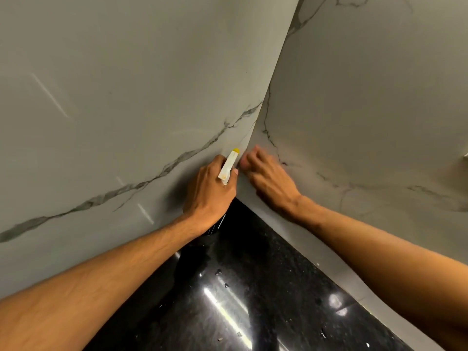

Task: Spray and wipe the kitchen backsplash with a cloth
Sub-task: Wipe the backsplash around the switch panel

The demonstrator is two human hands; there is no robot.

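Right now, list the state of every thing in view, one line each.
Spray bottle: held off the counter, yellow nozzle aimed into the wall corner.
Left hand: grips the spray bottle.
Right hand: holds no cloth, blurred fingers against the right wall panel.
Backsplash: veined; whether it is wet cannot be told.
Countertop: black, glossy, with scattered specks.

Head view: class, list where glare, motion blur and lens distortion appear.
In the head view, glare streaks the black countertop; the right hand has blurred fingertips, while the left hand gripping the spray bottle is sharper; the wide lens bows the backsplash corner.
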